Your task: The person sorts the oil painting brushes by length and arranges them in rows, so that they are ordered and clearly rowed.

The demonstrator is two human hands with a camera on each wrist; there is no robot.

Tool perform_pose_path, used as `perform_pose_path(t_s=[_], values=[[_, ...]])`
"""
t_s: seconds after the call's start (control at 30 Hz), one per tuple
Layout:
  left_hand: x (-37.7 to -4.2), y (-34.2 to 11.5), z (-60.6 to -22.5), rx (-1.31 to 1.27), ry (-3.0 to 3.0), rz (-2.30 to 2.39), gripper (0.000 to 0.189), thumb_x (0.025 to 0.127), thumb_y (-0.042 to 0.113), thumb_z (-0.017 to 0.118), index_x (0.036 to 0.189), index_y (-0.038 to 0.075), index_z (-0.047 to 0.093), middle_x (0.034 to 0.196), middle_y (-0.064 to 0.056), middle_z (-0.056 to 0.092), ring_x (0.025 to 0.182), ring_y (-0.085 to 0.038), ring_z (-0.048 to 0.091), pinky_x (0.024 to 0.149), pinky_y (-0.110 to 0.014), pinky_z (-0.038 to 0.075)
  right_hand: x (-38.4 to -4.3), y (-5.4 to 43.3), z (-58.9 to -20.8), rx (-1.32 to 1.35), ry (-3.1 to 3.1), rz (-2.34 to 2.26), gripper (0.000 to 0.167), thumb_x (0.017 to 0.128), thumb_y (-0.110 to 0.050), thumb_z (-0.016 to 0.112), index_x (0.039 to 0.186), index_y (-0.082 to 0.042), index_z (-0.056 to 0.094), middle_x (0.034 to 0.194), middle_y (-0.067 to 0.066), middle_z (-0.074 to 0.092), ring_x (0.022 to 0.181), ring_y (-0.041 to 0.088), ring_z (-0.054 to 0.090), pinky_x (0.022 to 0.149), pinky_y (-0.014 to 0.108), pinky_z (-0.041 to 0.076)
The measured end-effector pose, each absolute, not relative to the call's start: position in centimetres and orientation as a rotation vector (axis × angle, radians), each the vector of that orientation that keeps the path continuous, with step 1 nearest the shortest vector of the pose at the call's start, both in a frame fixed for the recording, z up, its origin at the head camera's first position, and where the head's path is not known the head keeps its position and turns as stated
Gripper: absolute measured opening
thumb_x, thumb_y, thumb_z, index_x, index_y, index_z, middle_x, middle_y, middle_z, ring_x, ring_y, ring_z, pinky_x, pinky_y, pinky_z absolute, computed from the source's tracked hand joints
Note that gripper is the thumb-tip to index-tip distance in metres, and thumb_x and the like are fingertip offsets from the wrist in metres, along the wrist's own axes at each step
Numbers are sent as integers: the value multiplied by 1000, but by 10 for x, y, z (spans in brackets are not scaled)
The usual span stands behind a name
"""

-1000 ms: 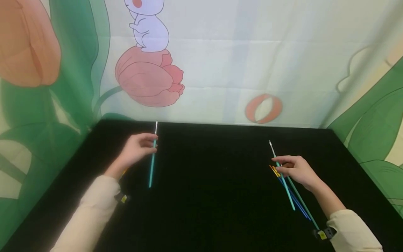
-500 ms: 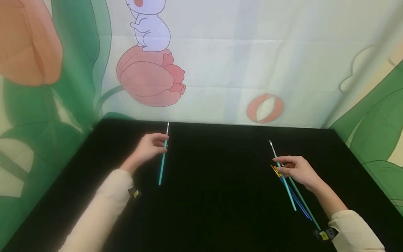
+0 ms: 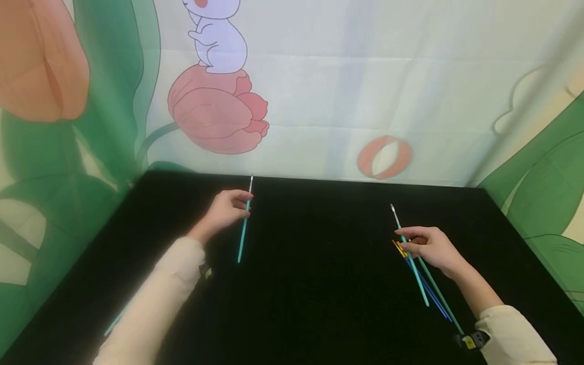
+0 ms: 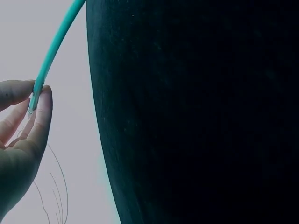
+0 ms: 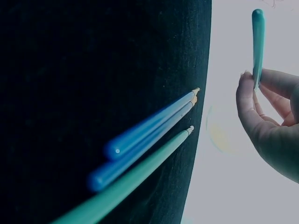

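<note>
Left hand: thumb and fingertips pinching a turquoise-handled paintbrush — ten o'clock over the black tabletop, bristle end toward twelve. Right hand: likewise pinching a second turquoise-handled paintbrush, three o'clock, bristle end toward eleven — two blue-handled brushes and a green-handled brush alongside, handles toward five.

Noted behind black table: pale curtain, printed with white rabbit on pink tulip, green leaves either side.
</note>
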State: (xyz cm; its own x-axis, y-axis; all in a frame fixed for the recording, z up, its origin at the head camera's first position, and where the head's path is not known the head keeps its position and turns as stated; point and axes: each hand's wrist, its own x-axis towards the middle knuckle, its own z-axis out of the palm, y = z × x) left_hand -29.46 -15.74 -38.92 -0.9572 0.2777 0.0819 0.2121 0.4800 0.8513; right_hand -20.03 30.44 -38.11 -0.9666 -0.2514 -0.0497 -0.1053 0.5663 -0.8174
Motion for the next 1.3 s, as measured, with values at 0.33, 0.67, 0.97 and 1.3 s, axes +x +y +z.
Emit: perform_pose_path(t_s=[0.33, 0.67, 0.97, 1.3], values=[[-302, -141, -384, 447, 2649, 1492, 36, 82, -1, 62, 117, 0, 56, 110, -15, 59, 98, -27, 57, 84, -38, 50, -201, 304, -381, -292, 2639, -1363, 38, 89, -8, 57, 122, 9, 50, 103, 25, 60, 74, 25, 63, 64, 36, 53], [-310, -126, -380, 464, 2633, 1526, 35, 82, -1, 62, 117, 2, 56, 108, -15, 60, 97, -26, 58, 85, -38, 50, -200, 305, -379, -310, 2655, -1369, 37, 88, -9, 58, 120, 8, 52, 102, 26, 60, 70, 22, 61, 62, 36, 53], [-318, -115, -379, 470, 2557, 1566, 37, 82, -4, 60, 119, 1, 55, 110, -15, 59, 99, -29, 57, 85, -37, 50, -199, 307, -380, -319, 2647, -1385, 38, 88, -10, 58, 120, 9, 51, 103, 25, 59, 68, 19, 60, 61, 34, 53], [-324, -101, -375, 477, 2539, 1541, 40, 81, -6, 59, 120, 1, 55, 114, -15, 57, 98, -26, 57, 86, -36, 49, -200, 307, -380, -330, 2656, -1377, 37, 88, -8, 58, 120, 9, 51, 104, 26, 58, 68, 20, 60, 60, 34, 53]])
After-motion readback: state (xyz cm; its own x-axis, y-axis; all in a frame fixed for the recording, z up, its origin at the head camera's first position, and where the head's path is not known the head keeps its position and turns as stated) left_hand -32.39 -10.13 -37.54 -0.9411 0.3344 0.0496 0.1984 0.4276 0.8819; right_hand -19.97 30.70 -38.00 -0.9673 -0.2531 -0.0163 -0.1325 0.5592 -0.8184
